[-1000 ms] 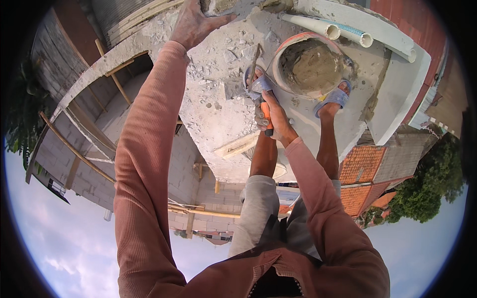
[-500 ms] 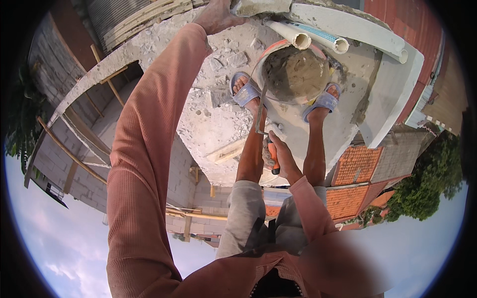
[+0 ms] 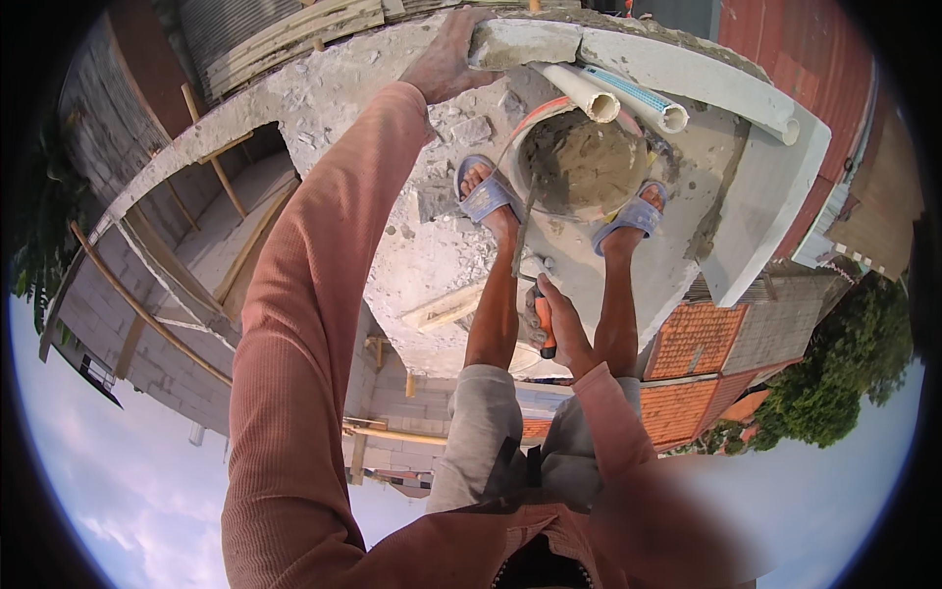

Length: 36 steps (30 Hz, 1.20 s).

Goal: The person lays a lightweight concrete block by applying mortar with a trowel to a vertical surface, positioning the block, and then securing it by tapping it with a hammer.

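Note:
At the top, my left hand [image 3: 442,61] grips the end of a pale, rough concrete block [image 3: 520,44] on the slab's edge, its fingertips partly hidden. My right hand [image 3: 554,324] is closed round the orange-and-black handle [image 3: 545,330] of a trowel, held low between my shins; its thin metal blade [image 3: 524,231] points up toward a round bucket [image 3: 584,162] of grey mortar. The bucket stands between my two feet, which are in blue sandals [image 3: 485,203].
Two white pipes [image 3: 589,96] lie behind the bucket, beside a long pale ledge [image 3: 677,64]. Rubble [image 3: 451,123] and a wooden plank [image 3: 446,302] lie on the slab [image 3: 412,265]. An opening with timber props [image 3: 226,177] drops away on the left; tiled roofs [image 3: 687,339] show below right.
My left hand has shifted right onto the concrete block. My right hand has drawn down toward my body with the trowel, away from my left foot and the bucket.

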{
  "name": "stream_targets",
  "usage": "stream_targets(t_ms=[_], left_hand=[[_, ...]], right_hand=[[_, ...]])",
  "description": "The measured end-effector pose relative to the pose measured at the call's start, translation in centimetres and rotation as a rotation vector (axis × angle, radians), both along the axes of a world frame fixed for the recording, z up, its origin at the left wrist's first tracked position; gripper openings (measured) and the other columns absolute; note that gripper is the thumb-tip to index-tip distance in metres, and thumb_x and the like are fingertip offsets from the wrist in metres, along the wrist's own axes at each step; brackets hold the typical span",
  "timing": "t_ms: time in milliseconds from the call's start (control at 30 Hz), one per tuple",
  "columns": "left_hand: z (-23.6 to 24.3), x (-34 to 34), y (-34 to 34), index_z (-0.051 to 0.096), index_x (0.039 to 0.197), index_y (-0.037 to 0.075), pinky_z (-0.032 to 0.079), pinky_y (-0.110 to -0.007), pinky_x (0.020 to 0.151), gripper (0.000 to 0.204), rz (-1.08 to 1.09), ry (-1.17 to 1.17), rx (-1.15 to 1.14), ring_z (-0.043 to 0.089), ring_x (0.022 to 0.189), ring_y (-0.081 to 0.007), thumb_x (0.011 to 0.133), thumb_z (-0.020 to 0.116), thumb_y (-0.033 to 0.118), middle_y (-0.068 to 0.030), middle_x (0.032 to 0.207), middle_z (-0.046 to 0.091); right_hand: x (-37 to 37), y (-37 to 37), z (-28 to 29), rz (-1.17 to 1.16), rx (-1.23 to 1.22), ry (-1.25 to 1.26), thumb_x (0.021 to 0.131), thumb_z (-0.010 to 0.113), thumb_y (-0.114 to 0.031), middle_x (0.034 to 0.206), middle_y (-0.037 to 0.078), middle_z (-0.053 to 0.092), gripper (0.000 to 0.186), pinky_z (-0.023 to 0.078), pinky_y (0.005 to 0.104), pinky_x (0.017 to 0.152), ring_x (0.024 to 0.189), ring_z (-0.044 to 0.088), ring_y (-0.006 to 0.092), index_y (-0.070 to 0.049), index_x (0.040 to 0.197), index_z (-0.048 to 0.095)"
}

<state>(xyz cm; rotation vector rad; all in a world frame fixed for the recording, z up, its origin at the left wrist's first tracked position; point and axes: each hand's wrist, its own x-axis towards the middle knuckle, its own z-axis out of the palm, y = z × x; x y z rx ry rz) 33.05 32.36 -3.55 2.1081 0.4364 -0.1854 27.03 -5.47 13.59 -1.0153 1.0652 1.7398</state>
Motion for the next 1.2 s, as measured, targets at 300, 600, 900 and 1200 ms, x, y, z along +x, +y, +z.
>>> stream_targets(t_ms=[300, 600, 900, 1200], left_hand=[[-0.6, 0.1, -0.7, 0.034, 0.150, 0.011, 0.042, -0.044, 0.114, 0.089, -0.026, 0.002, 0.021, 0.046, 0.135, -0.0387, 0.079, 0.085, 0.026, -0.0196, 0.144, 0.044], [-0.2, 0.3, -1.5, 0.034, 0.149, 0.011, 0.044, -0.044, 0.113, 0.086, 0.012, 0.049, -0.003, 0.047, 0.133, -0.0400, 0.079, 0.085, 0.020, -0.0200, 0.143, 0.043], [-1.4, 0.0, 0.1, 0.032, 0.153, 0.014, 0.039, -0.045, 0.118, 0.089, -0.067, 0.053, 0.010, 0.042, 0.139, -0.0402, 0.082, 0.084, 0.027, -0.0190, 0.147, 0.042], [1.4, 0.7, 0.2, 0.037, 0.152, 0.017, 0.038, -0.047, 0.118, 0.081, -0.090, -0.045, 0.009, 0.041, 0.140, -0.0396, 0.086, 0.078, 0.039, -0.0189, 0.148, 0.043]], right_hand=[[0.5, -0.1, -0.2, -0.072, 0.013, 0.002, 0.105, 0.050, -0.052, 0.064, 0.001, 0.052, 0.046, 0.037, 0.0272, 0.041, 0.044, 0.046, 0.0109, -0.010, 0.089, 0.055], [1.2, -1.1, -0.3, -0.072, 0.017, -0.026, 0.105, 0.053, -0.048, 0.075, 0.001, 0.061, 0.043, 0.048, 0.0262, 0.051, 0.056, 0.057, 0.0096, -0.008, 0.095, 0.062], [2.3, 0.8, 0.2, 0.021, -0.065, -0.064, 0.104, 0.051, -0.055, 0.059, -0.002, 0.045, 0.047, 0.033, 0.0268, 0.039, 0.042, 0.042, 0.0113, -0.012, 0.085, 0.052], [1.5, 0.2, -0.2, 0.053, -0.062, -0.080, 0.103, 0.051, -0.056, 0.063, -0.001, 0.048, 0.048, 0.035, 0.0259, 0.041, 0.044, 0.045, 0.0106, -0.010, 0.092, 0.056]])
